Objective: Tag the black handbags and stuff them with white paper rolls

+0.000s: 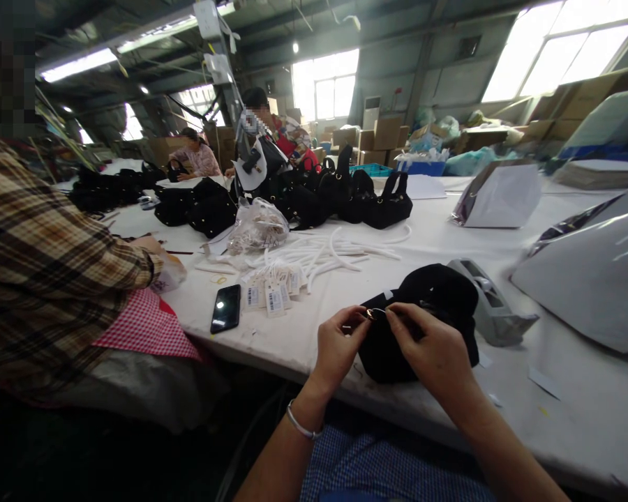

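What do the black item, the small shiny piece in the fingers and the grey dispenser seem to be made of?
Black item: probably soft fabric, matte, with little shine; weave unclear.
Shiny piece: likely polished gold-toned metal, from its glints; coated plastic possible.
Grey dispenser: probably hard plastic, dull, with smooth, rigid-looking sides.

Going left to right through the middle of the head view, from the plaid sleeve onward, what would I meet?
Plaid sleeve, phone, tags, left hand, right hand, tape dispenser, white package.
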The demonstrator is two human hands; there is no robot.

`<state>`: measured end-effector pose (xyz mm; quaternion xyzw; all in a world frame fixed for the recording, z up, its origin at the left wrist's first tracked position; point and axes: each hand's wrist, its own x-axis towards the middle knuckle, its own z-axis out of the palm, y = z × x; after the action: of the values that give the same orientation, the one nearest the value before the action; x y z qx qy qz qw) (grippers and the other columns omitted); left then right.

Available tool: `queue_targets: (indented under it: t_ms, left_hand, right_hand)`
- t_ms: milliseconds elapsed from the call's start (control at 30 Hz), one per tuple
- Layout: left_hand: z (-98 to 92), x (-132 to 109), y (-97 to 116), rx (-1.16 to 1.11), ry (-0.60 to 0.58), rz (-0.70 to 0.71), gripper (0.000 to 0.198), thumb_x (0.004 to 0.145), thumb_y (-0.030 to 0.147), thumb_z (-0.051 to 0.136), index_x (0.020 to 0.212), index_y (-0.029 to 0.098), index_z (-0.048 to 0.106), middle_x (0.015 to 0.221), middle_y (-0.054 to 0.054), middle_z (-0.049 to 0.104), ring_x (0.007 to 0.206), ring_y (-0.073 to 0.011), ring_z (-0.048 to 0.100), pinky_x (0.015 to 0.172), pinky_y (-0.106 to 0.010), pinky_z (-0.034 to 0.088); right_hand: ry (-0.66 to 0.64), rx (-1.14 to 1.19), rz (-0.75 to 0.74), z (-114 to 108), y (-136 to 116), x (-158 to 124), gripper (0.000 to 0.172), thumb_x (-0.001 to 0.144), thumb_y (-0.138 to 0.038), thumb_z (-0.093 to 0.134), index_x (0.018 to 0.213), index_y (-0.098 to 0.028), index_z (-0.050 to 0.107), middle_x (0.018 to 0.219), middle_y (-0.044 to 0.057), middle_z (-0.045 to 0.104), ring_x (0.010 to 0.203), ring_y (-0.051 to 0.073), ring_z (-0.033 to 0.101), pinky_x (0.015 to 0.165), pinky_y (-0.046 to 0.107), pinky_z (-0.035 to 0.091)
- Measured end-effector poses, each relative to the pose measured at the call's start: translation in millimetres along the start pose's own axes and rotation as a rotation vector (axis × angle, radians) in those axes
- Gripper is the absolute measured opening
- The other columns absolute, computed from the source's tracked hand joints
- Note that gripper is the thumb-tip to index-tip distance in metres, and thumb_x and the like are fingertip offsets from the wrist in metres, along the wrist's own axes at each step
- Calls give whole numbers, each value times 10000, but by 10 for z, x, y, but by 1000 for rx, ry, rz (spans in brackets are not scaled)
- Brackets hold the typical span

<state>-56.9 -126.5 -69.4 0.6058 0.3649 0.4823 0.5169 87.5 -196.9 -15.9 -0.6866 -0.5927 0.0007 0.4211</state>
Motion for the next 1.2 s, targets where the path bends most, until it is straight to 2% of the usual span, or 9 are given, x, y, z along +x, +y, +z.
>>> queue_targets:
  t_ms: [133, 200, 333, 467, 633, 867, 967, 1067, 1200]
  left_hand:
    - [-85, -205, 56, -153, -52, -106, 272, 835, 318, 724, 1072, 192, 683, 861, -33, 675, 740, -145, 671, 683, -242, 526]
    - [-115, -299, 112, -227, -118, -159, 253, 858, 327, 709, 1052, 168, 683, 799, -25, 661, 703, -124, 645, 688, -232, 518]
    - [-133, -377, 176, -394, -268, -294, 216, 863, 315, 723, 999, 147, 717, 706, -8, 642, 677, -93, 600, 676, -199, 502]
    - [-106, -368, 147, -513, -317, -405, 237, 822, 300, 782, 1006, 156, 740, 757, -18, 680, 710, -82, 629, 684, -175, 510]
    - [-18, -365, 162, -401, -288, -332, 233, 786, 286, 816, 965, 148, 763, 864, -61, 745, 815, -148, 711, 752, -223, 560]
    - [97, -350, 197, -229, -251, -178, 214, 801, 299, 789, 942, 141, 756, 827, -66, 736, 777, -175, 713, 713, -260, 595]
    - [97, -312, 190, -98, -211, -36, 161, 813, 298, 769, 902, 164, 771, 980, -76, 688, 818, -169, 683, 624, -228, 581]
    - [78, -285, 181, 51, -147, 102, 84, 823, 254, 753, 871, 192, 786, 1131, -81, 652, 944, -174, 663, 649, -194, 556]
    - [63, -303, 140, -7, -164, 6, 121, 849, 253, 727, 934, 179, 771, 960, -73, 733, 778, -159, 698, 617, -215, 551]
  right_hand:
    - [-180, 147, -31, -91, 220, -186, 352, 896, -339, 619, 1236, -252, 643, 1002, 29, 758, 938, 231, 728, 860, 334, 579]
    - [-211, 154, -74, -82, 349, -321, 388, 902, -274, 589, 1289, -245, 603, 1065, 40, 746, 979, 225, 720, 886, 340, 580]
    - [-116, 56, -123, -20, 484, -559, 322, 944, -239, 535, 1260, -223, 595, 1163, 74, 705, 1056, 234, 689, 922, 355, 566]
    - [25, -12, -102, -20, 489, -671, 197, 967, -335, 571, 1117, -229, 641, 1070, 70, 717, 972, 239, 704, 858, 333, 579]
    - [81, 45, -66, -54, 510, -682, 281, 952, -365, 620, 1199, -233, 639, 1042, 48, 740, 892, 216, 729, 806, 291, 590]
    - [105, 136, -193, 2, 539, -598, 127, 967, -237, 598, 1033, -239, 707, 1029, 34, 710, 909, 185, 698, 824, 293, 576]
    - [178, 41, -232, 36, 551, -561, 113, 953, -234, 616, 988, -224, 724, 1125, 70, 673, 1019, 244, 651, 883, 383, 558]
    - [194, -63, -309, 37, 536, -565, 127, 946, -201, 623, 1009, -226, 730, 1070, 72, 666, 970, 247, 632, 849, 407, 555]
    - [179, 13, -352, 33, 509, -659, 148, 942, -199, 645, 1078, -212, 702, 1021, 65, 626, 863, 178, 647, 752, 298, 576]
